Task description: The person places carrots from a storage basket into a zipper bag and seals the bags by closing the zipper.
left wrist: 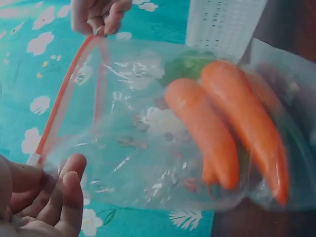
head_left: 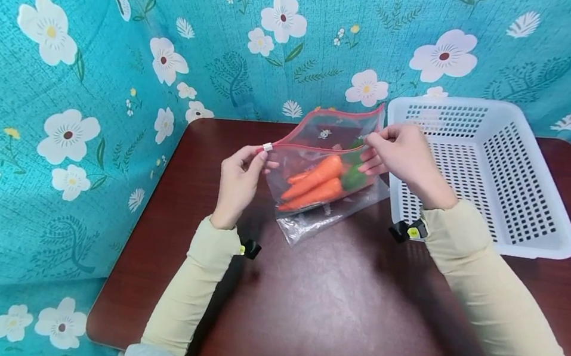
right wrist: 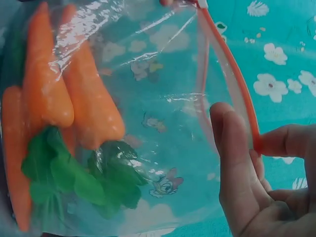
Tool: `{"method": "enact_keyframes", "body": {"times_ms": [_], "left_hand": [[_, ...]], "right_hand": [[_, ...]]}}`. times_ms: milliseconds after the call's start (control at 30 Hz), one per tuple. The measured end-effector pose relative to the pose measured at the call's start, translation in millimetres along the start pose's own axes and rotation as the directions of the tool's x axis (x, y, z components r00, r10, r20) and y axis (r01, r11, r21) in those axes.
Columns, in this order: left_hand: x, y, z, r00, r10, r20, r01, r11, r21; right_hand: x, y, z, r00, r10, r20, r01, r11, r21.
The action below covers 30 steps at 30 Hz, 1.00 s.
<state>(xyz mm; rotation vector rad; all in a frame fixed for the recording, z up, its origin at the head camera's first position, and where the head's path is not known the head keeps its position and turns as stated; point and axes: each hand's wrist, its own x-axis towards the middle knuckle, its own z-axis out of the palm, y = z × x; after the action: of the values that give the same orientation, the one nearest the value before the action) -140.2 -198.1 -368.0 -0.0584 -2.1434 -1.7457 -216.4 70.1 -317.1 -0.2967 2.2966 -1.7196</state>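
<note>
A clear zip bag [head_left: 292, 167] with a red zip edge is held up above the table, its mouth parted. Inside lie several orange carrots [head_left: 321, 178] and some green leaves [right wrist: 106, 180]. My left hand [head_left: 239, 181] pinches the bag's left corner beside the white slider [head_left: 267, 147]. At the opposite corner, my right hand [head_left: 402, 157] pinches the red zip edge between thumb and finger. Small cartoon prints show on the bag in the right wrist view.
A white plastic basket [head_left: 563, 229] with slotted walls stands at the right of the dark red-brown table [head_left: 332, 316]. Behind the table and along the left hangs a turquoise flowered cloth [head_left: 202, 29].
</note>
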Motion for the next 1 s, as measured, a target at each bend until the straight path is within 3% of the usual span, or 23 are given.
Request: {"method": "enact_keyframes", "body": {"times_ms": [167, 233, 300, 400, 533, 700, 800, 1000], "left_hand": [[12.7, 4.6, -8.0, 1.000, 0.003, 0.001, -0.003, 1.000, -0.018], [16.1, 3.1, -10.1, 1.000, 0.011, -0.008, -0.011, 1.000, -0.027], [17.6, 2.2, -11.6, 1.000, 0.018, -0.009, -0.018, 0.999, -0.046], [17.6, 0.6, -13.9, 1.000, 0.029, -0.004, -0.029, 0.997, -0.070], [15.7, -1.6, -17.4, 1.000, 0.013, 0.016, -0.011, 0.993, -0.119], [14.9, -5.3, -22.2, 1.000, -0.012, 0.017, 0.014, 0.989, -0.148], [15.9, -6.8, -24.7, 1.000, -0.013, 0.001, 0.013, 0.987, -0.157], [19.3, -8.8, -31.7, 0.994, -0.067, -0.082, 0.053, 0.986, -0.160]], "right_hand": [[-0.8, -3.0, 1.6, 0.996, -0.091, 0.023, 0.094, 0.986, -0.134], [0.3, -1.8, 1.3, 0.985, -0.174, 0.008, 0.169, 0.945, -0.281], [1.7, -0.5, 1.3, 0.968, -0.249, -0.017, 0.220, 0.884, -0.412], [8.0, 2.2, -1.0, 0.936, -0.349, -0.052, 0.274, 0.810, -0.518], [21.4, 6.6, -9.1, 0.928, -0.372, -0.016, 0.314, 0.806, -0.503], [32.9, 13.9, -17.9, 0.951, -0.296, 0.090, 0.306, 0.857, -0.415], [34.7, 17.5, -18.9, 0.954, -0.295, 0.050, 0.291, 0.874, -0.390], [29.3, 16.3, -20.8, 0.954, -0.299, -0.026, 0.260, 0.868, -0.423]]}}
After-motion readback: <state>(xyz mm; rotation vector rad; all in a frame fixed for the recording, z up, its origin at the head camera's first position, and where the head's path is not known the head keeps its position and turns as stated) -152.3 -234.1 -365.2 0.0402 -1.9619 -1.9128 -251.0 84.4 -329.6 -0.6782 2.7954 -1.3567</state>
